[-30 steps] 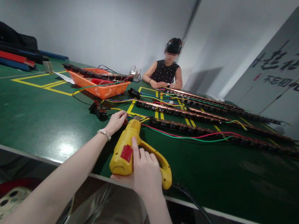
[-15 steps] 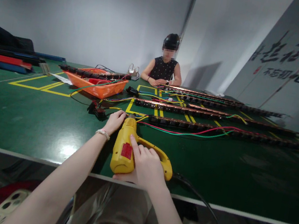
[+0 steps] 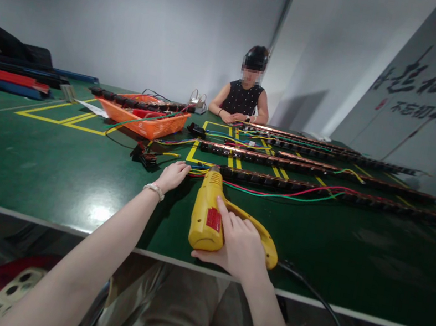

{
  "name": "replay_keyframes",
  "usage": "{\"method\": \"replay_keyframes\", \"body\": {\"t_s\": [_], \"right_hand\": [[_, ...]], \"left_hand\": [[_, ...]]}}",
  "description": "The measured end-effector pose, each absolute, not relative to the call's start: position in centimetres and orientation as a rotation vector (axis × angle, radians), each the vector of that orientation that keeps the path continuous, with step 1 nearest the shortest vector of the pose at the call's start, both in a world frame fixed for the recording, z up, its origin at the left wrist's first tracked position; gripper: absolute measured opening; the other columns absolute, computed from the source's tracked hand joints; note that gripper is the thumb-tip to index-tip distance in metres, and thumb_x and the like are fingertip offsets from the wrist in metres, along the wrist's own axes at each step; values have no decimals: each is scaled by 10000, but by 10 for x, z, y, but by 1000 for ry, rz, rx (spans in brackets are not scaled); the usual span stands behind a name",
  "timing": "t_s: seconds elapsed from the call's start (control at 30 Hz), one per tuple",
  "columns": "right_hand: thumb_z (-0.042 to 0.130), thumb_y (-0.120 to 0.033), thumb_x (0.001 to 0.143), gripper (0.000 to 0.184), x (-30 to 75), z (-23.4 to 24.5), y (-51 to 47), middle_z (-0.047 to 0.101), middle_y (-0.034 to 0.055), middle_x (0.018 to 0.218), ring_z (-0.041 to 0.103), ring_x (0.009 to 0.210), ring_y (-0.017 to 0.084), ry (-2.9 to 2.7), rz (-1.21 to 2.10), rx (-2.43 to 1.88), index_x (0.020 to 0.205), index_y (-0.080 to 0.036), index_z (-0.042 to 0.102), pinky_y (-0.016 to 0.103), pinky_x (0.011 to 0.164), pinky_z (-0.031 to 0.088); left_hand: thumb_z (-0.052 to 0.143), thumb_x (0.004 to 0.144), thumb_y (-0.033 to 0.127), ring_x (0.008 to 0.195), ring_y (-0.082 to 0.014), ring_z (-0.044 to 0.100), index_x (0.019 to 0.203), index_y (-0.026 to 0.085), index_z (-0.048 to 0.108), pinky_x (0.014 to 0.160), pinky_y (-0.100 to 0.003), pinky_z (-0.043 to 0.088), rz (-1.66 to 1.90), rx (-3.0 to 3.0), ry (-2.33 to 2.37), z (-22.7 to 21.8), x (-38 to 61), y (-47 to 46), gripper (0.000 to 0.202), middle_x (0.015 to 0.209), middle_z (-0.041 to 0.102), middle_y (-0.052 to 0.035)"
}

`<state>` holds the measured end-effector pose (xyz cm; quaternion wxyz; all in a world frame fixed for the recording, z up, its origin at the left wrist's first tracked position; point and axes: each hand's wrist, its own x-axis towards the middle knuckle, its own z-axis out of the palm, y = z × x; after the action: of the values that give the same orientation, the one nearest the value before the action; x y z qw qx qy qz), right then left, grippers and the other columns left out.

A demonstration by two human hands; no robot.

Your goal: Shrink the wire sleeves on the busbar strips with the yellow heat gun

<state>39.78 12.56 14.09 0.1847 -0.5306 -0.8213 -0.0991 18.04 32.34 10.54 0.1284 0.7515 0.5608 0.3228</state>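
My right hand (image 3: 240, 243) grips a yellow heat gun (image 3: 209, 215) with a red label, nozzle pointing away from me at a bundle of coloured wires (image 3: 195, 170). My left hand (image 3: 172, 174), a bead bracelet on its wrist, rests on the green table (image 3: 32, 164) with its fingers pinched on those wires just left of the nozzle. The wires lead to a long dark strip with copper rails (image 3: 322, 191) that runs off to the right. The gun's black cord (image 3: 316, 298) drops over the table's near edge.
An orange basket (image 3: 145, 119) of parts and a black connector (image 3: 145, 157) lie to the left. More long strips (image 3: 310, 167) lie further back. A person (image 3: 242, 97) sits at the far side; another sits at far left. Yellow tape lines mark the table.
My right hand has carried the heat gun to the right, the nozzle now right of the wire bundle's start. My left hand stays on the wires.
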Motion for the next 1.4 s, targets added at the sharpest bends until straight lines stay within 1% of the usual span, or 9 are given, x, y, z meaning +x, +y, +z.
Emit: {"method": "replay_keyframes", "body": {"t_s": [0.17,0.3,0.47,0.67,0.8,0.9,1.0,1.13,1.4], "right_hand": [[596,-799,556,1210,397,143,125,636,87,1009,587,833,235,-2306,-308,-1510,1461,-104,195,370,781,410],[597,-796,559,1204,397,143,126,636,89,1001,589,826,237,-2310,-292,-1513,1460,-103,198,366,775,407],[538,-808,607,1158,388,142,127,627,92,948,587,813,244,-2290,-320,-1537,1449,-77,224,372,761,397],[492,-784,676,1093,363,145,130,596,90,906,566,791,238,-2309,-381,-1576,1446,-55,224,368,737,378],[495,-791,665,1113,348,147,131,591,105,937,565,813,241,-2318,-342,-1615,1454,-63,203,374,759,379],[513,-761,682,1094,341,148,131,591,114,949,562,821,240,-2328,-322,-1637,1458,-62,189,377,777,379],[521,-767,671,1101,339,150,130,593,115,942,558,814,241,-2329,-308,-1651,1455,-62,202,379,776,383],[496,-823,625,1158,339,150,129,594,118,967,563,837,253,-2304,-272,-1645,1452,-63,216,390,782,393],[463,-836,632,1156,340,148,130,593,126,984,564,853,249,-2303,-259,-1635,1454,-67,199,390,781,390]], "left_hand": [[377,875,420,1094,-268,557,865,192,703,977,-395,402,997,2153,1637,102,180,329,399,1130,629,-116],[413,861,371,1030,-236,563,835,162,696,976,-361,416,1223,2150,1565,100,183,330,352,1020,604,-118],[426,861,307,1025,-208,557,855,166,676,974,-339,422,1473,2193,1441,109,186,324,287,1035,577,-101],[428,831,195,902,-174,612,889,163,659,866,-313,473,1562,2056,1351,119,187,316,241,933,660,-71],[418,797,150,852,-170,630,893,154,661,838,-309,484,1559,1949,1406,119,186,316,261,923,676,-75],[447,770,153,972,-202,603,931,154,668,920,-337,449,1521,2004,1527,115,181,322,273,997,666,-99],[470,793,226,1054,-236,579,1008,178,662,957,-370,422,1307,2007,1645,109,177,329,292,1073,664,-103],[425,840,322,1009,-239,600,945,207,686,917,-353,433,1097,2098,1645,104,176,334,304,1040,686,-90],[479,783,302,867,-205,630,920,160,677,824,-317,468,1262,1922,1460,105,178,332,279,937,706,-85]]}}
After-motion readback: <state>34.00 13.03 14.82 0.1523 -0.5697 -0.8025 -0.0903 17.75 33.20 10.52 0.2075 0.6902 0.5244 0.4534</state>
